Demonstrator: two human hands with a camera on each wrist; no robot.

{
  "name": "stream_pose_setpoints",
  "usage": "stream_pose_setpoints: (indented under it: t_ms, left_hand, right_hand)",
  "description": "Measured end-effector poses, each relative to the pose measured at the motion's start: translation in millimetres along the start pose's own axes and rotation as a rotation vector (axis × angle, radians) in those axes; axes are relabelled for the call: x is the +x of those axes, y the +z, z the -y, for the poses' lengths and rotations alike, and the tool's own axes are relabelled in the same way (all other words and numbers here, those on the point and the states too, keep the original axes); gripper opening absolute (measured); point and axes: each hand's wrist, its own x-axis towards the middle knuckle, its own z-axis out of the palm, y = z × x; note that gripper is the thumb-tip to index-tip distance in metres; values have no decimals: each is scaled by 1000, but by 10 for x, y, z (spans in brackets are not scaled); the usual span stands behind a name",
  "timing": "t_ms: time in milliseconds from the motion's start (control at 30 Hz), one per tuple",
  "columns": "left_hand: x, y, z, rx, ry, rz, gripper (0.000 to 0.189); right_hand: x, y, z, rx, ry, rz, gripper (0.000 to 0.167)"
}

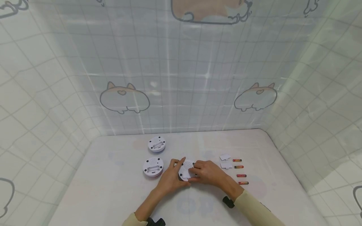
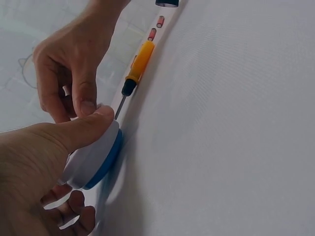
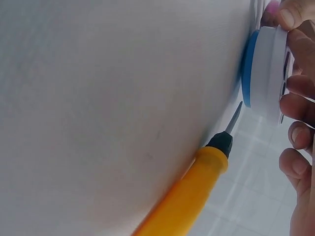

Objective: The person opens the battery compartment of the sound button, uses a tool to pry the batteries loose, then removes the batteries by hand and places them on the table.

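My left hand [image 1: 170,177] grips a round white device [image 2: 91,160] with a blue rim by its edge, thumb on the near side and fingers round the far side. Its underside, with speaker holes and dark feet, faces up. My right hand [image 1: 211,172] pinches a small white battery cover [image 1: 186,174] over that underside, thumb and fingertips at the device's edge. The battery bay is hidden by the cover and fingers. A yellow screwdriver [image 3: 189,191] lies on the table beside the device, its metal tip near the blue rim.
Two similar round devices, one farther back [image 1: 156,144] and one nearer [image 1: 153,167], lie left with bare battery bays. Two white covers, a back one [image 1: 225,157] and a front one [image 1: 226,165], lie right, beside several red batteries [image 1: 241,175]. A patterned curtain [image 1: 186,103] closes off the back.
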Motion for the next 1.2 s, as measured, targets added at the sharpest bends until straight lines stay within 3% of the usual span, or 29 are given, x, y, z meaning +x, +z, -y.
stream_pose_setpoints:
  t_ms: [467,1000,1200]
  left_hand:
    - [-5,33,6,15,4,-30,103]
    - [-53,53,-14,39,-12,-41,103]
    - [-45,71,-19,49,-13,-60,102]
  right_hand:
    - [-5,-4,31,41,-44,-37,20]
    - [-123,4,78,59,2,9,24]
    - [-146,-13,84,22,-12,-44,21]
